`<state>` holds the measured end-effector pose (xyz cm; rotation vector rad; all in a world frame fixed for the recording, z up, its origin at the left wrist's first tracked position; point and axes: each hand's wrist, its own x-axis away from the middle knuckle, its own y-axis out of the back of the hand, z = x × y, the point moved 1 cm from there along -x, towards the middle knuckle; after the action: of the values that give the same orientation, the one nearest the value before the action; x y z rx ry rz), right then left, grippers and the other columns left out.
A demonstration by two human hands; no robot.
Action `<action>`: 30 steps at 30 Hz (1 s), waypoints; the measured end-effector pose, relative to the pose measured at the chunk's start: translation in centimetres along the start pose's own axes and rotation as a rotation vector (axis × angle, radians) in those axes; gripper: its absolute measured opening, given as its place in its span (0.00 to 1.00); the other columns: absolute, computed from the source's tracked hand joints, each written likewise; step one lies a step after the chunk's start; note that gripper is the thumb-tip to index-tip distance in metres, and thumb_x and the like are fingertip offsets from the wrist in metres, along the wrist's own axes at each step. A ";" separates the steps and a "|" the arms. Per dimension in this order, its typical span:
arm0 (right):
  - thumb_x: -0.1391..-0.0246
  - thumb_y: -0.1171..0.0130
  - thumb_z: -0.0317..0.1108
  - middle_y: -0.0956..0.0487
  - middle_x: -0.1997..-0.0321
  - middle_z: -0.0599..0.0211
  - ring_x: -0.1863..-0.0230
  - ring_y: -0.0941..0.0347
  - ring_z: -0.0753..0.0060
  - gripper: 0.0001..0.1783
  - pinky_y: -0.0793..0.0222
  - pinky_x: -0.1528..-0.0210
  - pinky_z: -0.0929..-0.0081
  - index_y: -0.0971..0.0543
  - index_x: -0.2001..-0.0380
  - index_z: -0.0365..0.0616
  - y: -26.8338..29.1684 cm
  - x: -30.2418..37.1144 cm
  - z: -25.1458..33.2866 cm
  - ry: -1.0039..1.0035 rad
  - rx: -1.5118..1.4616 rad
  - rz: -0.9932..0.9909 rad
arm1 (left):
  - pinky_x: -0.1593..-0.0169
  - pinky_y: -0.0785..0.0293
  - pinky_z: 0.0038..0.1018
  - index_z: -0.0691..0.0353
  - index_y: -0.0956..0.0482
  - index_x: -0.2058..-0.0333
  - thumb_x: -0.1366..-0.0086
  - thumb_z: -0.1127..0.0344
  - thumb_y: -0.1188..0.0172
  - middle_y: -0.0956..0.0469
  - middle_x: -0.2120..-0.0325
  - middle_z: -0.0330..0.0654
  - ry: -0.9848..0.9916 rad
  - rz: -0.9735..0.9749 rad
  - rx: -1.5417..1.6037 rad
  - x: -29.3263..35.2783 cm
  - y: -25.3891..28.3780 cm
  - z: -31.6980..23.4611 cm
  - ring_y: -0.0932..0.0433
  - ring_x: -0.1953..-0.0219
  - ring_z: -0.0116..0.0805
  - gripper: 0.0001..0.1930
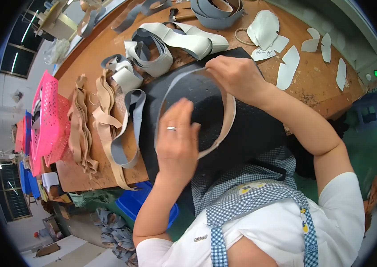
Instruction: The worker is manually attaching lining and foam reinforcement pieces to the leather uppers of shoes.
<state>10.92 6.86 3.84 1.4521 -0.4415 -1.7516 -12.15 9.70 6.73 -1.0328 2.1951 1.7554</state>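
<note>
A long beige and grey-white strip (229,116), which looks like leather, is curved into a large loop above a black mat (259,120). At the loop's far edge, my right hand (237,78) pinches the strip between thumb and fingers. My left hand (177,140), with a ring on one finger, lies across the loop's left side. Its fingers are stretched out and the thumb stands apart, touching the strip; part of the strip is hidden behind this hand. Beside the mat on the left hangs another grey and cream strip (138,120) in a loose loop.
Several rolled strips (153,55) and beige strip bundles (80,129) cover the wooden table (70,178). White cut pieces (289,66) lie at the far right. A pink basket (50,120) stands at the left edge, and a blue tub (170,216) is below the table.
</note>
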 end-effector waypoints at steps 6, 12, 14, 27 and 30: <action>0.42 0.40 0.28 0.19 0.69 0.58 0.69 0.20 0.53 0.04 0.24 0.68 0.66 0.22 0.65 0.39 0.3 2.0 -0.7 -0.158 0.037 -0.149 | 0.57 0.21 0.32 0.77 0.24 0.51 0.49 0.79 0.37 0.18 0.64 0.53 0.021 0.203 0.030 4.7 -4.9 -3.5 0.18 0.64 0.45 0.23; 0.43 0.39 0.31 0.18 0.61 0.54 0.61 0.20 0.49 0.08 0.24 0.62 0.61 0.23 0.62 0.41 0.9 3.7 -3.1 -0.411 0.189 0.078 | 0.70 0.23 0.31 0.69 0.19 0.59 0.44 0.80 0.36 0.19 0.75 0.46 0.019 0.048 0.059 5.2 -5.0 -4.0 0.17 0.71 0.40 0.12; 0.45 0.36 0.36 0.20 0.51 0.55 0.46 0.24 0.50 0.15 0.26 0.47 0.59 0.23 0.56 0.42 2.2 2.3 -0.9 -0.173 0.048 -0.059 | 0.72 0.25 0.31 0.64 0.18 0.64 0.44 0.77 0.34 0.20 0.78 0.44 0.094 0.186 0.130 4.7 -4.3 -3.1 0.18 0.74 0.39 0.08; 0.55 0.33 0.20 0.19 0.66 0.64 0.61 0.23 0.60 0.12 0.37 0.33 0.51 0.19 0.65 0.43 8.9 -1.5 -3.8 0.010 -0.270 0.055 | 0.42 0.30 0.43 0.65 0.23 0.50 0.45 0.78 0.32 0.24 0.50 0.50 0.172 -0.328 -0.043 2.7 3.3 2.3 0.25 0.49 0.52 0.22; 0.51 0.34 0.21 0.20 0.66 0.60 0.66 0.24 0.57 0.10 0.31 0.40 0.56 0.19 0.64 0.40 8.7 -8.2 -7.1 0.083 -0.092 -0.229 | 0.48 0.24 0.38 0.64 0.21 0.53 0.44 0.80 0.35 0.21 0.55 0.51 0.300 -0.147 0.136 4.7 0.2 1.6 0.21 0.53 0.50 0.18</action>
<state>20.75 9.24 13.32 1.5518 -0.1528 -1.8548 -16.28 9.18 4.06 -1.4622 2.2971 1.4464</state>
